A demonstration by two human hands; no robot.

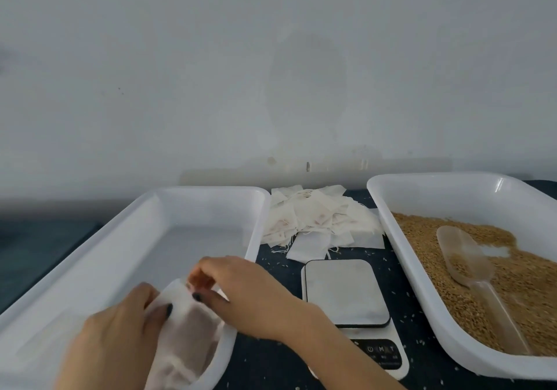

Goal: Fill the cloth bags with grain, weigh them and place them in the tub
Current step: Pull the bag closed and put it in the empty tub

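Left hand [120, 338] clutches the grain-filled bag [187, 335] and right hand [241, 293] pinches its top, over the tub's [211, 191] near right corner, beside a scale [346, 293] with keys marked M and T.

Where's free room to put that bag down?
The left tub is bare inside toward its far wall, and the scale has a bare plate. Crowded: the bag pile behind the scale, and the right tub, full of grain with a scoop.
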